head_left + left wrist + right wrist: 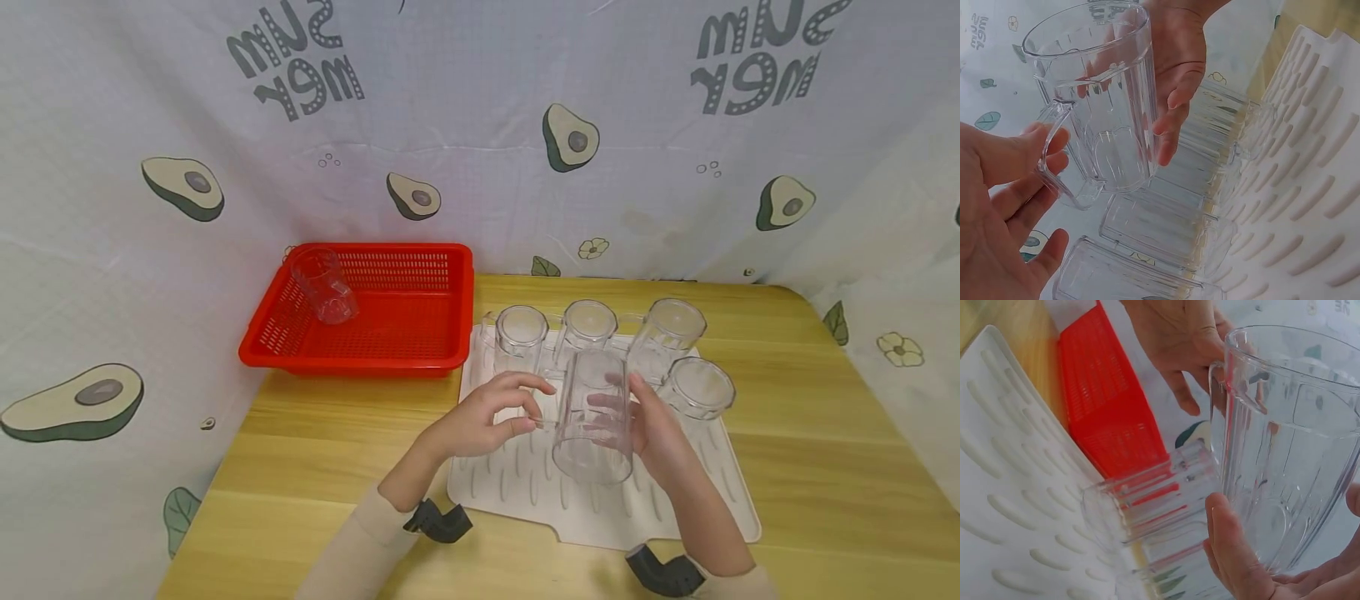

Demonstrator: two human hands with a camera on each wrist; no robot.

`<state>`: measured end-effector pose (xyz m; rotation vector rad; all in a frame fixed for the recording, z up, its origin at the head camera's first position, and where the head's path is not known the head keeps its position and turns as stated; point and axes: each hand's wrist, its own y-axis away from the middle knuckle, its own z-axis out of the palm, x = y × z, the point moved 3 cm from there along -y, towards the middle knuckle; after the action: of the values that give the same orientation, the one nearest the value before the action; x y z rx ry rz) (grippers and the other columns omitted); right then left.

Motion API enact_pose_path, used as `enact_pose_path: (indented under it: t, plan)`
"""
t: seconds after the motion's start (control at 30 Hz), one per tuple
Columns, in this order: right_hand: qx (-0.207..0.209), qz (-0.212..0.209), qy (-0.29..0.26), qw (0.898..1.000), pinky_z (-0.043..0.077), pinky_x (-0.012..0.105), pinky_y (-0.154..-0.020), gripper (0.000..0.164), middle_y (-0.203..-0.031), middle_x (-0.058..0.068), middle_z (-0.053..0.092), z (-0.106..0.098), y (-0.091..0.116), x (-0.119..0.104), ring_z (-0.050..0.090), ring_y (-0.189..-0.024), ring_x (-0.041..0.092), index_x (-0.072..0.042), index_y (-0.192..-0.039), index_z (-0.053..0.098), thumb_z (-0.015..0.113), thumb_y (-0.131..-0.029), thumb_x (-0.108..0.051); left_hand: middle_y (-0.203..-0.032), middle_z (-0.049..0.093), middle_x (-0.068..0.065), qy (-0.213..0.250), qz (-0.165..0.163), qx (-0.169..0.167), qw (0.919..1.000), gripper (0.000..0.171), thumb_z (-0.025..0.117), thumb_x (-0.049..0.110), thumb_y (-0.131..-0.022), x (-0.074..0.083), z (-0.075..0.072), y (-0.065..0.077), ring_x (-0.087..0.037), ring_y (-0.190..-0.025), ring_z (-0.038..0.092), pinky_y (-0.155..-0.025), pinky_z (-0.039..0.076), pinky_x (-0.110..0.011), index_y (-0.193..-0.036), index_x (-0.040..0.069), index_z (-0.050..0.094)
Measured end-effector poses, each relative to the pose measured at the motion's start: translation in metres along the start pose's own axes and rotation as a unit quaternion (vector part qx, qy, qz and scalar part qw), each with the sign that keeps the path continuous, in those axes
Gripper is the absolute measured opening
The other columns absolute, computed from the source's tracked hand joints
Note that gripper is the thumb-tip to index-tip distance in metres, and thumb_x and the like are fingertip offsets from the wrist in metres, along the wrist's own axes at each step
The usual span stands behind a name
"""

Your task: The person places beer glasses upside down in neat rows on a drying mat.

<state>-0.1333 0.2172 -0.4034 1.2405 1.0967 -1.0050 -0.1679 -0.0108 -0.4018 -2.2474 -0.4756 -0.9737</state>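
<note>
A clear glass mug is held in the air above a white ribbed draining mat, tilted with its wide mouth toward me. My left hand pinches its handle between thumb and fingers. On the opposite side my right hand grips the body, its fingers showing through the glass. Several more glass mugs stand upside down at the back and right of the mat, among them one mug at the left and another mug at the right.
A red plastic basket sits at the back left of the wooden table, against the mat's corner. One clear glass leans inside it. Behind the table hangs a white cloth printed with avocados.
</note>
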Motion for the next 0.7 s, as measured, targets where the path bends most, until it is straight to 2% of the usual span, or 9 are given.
enact_pose_path:
  t: [0.17,0.33,0.47,0.6,0.7]
  plan:
    - [0.003,0.039,0.016,0.999,0.056,0.037,-0.080,0.066,-0.132,0.033,0.047,0.004,-0.003,0.004,0.067,-0.096,0.026,0.005,-0.144,0.024,0.031,-0.104,-0.047,-0.137,0.054,-0.004,-0.044,-0.002,-0.014,0.9989,0.007,0.062,0.010,-0.094,0.001,0.000,0.001,-0.018,-0.131,0.043,-0.109,0.034,-0.038,-0.088,0.011,0.066]
    - [0.011,0.060,0.017,0.998,0.055,0.040,-0.082,0.060,-0.126,0.030,0.053,0.006,-0.005,0.012,0.068,-0.092,0.027,0.004,-0.143,0.026,0.038,-0.103,-0.038,-0.141,0.050,-0.003,-0.075,-0.015,-0.015,0.9970,0.006,0.064,0.018,-0.092,0.002,0.001,0.003,-0.017,-0.134,0.039,-0.109,0.032,-0.042,-0.090,0.015,0.069]
    - [0.015,0.046,0.028,0.998,0.055,0.039,-0.082,0.054,-0.120,0.023,0.057,0.007,-0.005,0.013,0.068,-0.089,0.026,0.004,-0.138,0.028,0.041,-0.102,-0.034,-0.144,0.047,-0.005,-0.057,-0.044,0.009,0.9974,0.019,0.066,0.022,-0.089,0.001,-0.001,0.006,-0.018,-0.134,0.037,-0.106,0.035,-0.047,-0.106,0.015,0.070]
    - [0.034,0.020,0.048,0.998,0.054,0.034,-0.078,0.047,-0.115,0.015,0.060,0.009,-0.003,0.011,0.066,-0.090,0.021,0.004,-0.133,0.032,0.044,-0.101,-0.029,-0.142,0.048,-0.006,-0.047,-0.058,0.039,0.9965,0.034,0.067,0.023,-0.089,0.000,-0.004,0.007,-0.019,-0.132,0.040,-0.105,0.036,-0.047,-0.121,0.012,0.064]
    - [0.048,0.000,0.061,0.997,0.054,0.031,-0.076,0.052,-0.121,0.022,0.056,0.010,-0.001,0.008,0.062,-0.096,0.019,0.005,-0.139,0.029,0.047,-0.100,-0.024,-0.140,0.050,-0.008,-0.050,-0.058,0.048,0.9959,0.039,0.067,0.023,-0.089,-0.002,-0.004,0.007,-0.020,-0.131,0.041,-0.106,0.036,-0.047,-0.125,0.010,0.061]
